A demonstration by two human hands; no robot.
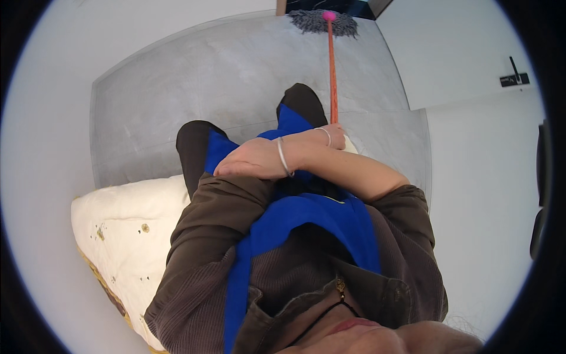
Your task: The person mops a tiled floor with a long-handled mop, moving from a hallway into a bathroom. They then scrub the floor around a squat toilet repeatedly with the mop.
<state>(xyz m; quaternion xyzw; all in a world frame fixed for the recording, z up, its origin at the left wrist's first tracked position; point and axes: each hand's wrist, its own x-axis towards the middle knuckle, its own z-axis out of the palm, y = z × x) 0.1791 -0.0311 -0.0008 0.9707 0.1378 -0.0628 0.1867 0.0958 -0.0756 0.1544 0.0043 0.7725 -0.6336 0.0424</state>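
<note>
While the near end of the mop [332, 56] was held by the left hand [336, 136], most of that grip was kept from view: fingers were curled around the pole [333, 88], but their tips could not be made out. And over the left forearm [302, 140], the right hand [250, 159] was laid, fingers together, tips lost past the sleeve [218, 206]; whether any cloth was pinched could not be told. At the right rim, a dark object [541, 165] was cut off, too little shown to be named.

Across the mottled grey floor [188, 88], the slim orange pole was stretched to a shaggy grey head [303, 22], topped by a round pink knob [329, 16]. Ribbed brown corduroy [194, 295] was crossed by a smooth blue apron [312, 211]; the cream cushion [132, 224], softly padded and speckled, was partly covered by the body.
</note>
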